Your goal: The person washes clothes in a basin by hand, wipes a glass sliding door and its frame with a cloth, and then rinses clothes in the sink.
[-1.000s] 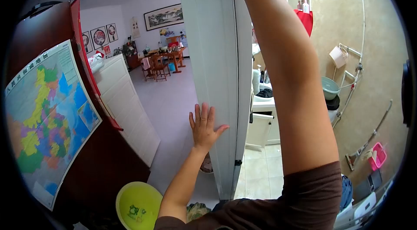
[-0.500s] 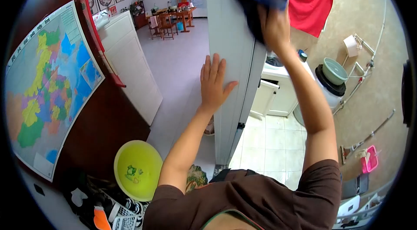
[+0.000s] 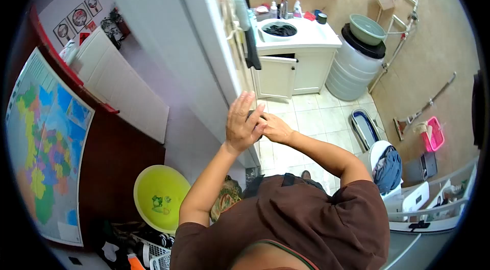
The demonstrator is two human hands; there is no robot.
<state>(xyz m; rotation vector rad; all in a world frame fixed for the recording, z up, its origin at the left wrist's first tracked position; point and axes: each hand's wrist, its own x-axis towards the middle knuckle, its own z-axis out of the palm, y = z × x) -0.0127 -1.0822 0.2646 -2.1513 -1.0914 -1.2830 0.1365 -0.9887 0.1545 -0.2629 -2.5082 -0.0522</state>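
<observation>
My left hand (image 3: 241,126) is raised beside the edge of a pale door frame (image 3: 196,30), its fingers stretched out. Just right of it, my right hand (image 3: 276,128) is closed on a dark cloth (image 3: 251,114). Only small dark bits of that cloth show between the two hands; my left hand covers the rest. Whether my left hand presses on the cloth or on the frame, I cannot tell.
A yellow-green basin (image 3: 161,186) stands at lower left, near a wall map (image 3: 46,152). Beyond the doorway are a white sink cabinet (image 3: 316,68), a large lidded barrel (image 3: 352,73) and a blue-and-white tub (image 3: 364,128) on the tiled floor (image 3: 332,119).
My right hand has come down from high on the door panel with the cloth, close beside my left hand. The view has turned right, showing more of the washroom.
</observation>
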